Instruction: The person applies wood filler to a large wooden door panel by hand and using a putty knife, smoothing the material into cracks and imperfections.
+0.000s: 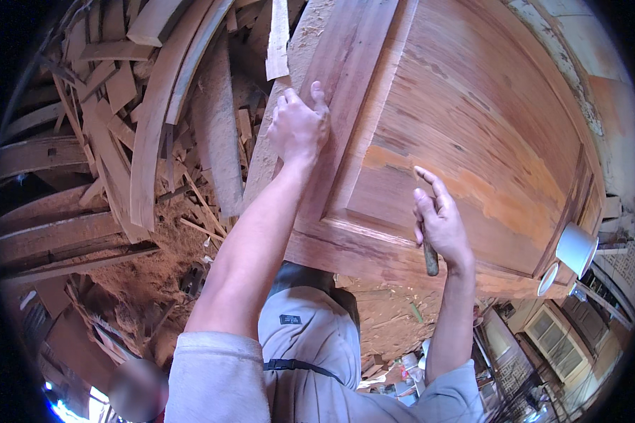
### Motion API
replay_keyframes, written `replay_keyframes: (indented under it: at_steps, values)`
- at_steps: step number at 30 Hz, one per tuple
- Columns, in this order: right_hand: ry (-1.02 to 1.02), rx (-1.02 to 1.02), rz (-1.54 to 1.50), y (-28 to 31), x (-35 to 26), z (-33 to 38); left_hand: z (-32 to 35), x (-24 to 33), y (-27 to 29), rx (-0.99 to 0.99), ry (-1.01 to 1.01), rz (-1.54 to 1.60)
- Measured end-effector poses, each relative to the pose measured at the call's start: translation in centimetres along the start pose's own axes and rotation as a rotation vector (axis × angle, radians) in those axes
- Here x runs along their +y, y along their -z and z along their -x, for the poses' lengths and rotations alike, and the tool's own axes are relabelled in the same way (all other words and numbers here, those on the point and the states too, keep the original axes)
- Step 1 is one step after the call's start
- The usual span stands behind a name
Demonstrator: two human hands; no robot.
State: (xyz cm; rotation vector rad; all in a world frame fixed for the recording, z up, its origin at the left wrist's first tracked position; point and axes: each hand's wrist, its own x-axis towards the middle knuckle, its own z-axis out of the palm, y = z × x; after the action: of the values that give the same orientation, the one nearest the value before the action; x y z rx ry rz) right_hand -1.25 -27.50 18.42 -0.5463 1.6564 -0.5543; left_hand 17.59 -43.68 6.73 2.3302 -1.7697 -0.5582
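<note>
A large reddish-brown wooden door [360,77] with a raised frame lies in front of me. Smears of orange-brown filler [473,190] cross its inner panel. At the left edge of the frame, my left hand [300,128] is closed over the wood, its thumb raised; its fingertips are partly hidden. Above the panel's near end, my right hand [441,224] grips a tool with a worn wooden handle [431,259]. Its index finger stretches forward, and the tool's working end is hidden by the hand.
Curved wood offcuts [148,134] are heaped at the left, over brown sawdust [127,275]. A pale wood strip [278,42] lies beyond my left hand. At the door's right corner stand a white tub [576,248] and a round white lid [547,279]. A blurred person [138,391] is at lower left.
</note>
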Motion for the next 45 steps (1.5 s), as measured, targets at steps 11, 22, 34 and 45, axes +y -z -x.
replay_keyframes:
  at_steps: [11,22,34,45]
  values:
    - [0.415,0.015,1.107,-0.5,-7.0,-6.2,-0.1,-0.1,0.0,0.001,0.017,0.053]
    - [0.507,-0.282,1.511,-2.5,-10.9,-10.2,-0.2,-0.5,-0.5,0.052,0.004,0.066]
    - [0.360,-0.034,1.643,-6.7,-8.4,-7.0,-0.3,-0.6,-0.2,0.010,0.017,0.082]
    - [0.219,0.040,1.695,-10.0,-8.1,-6.5,-0.2,-0.8,0.3,-0.036,0.027,0.163]
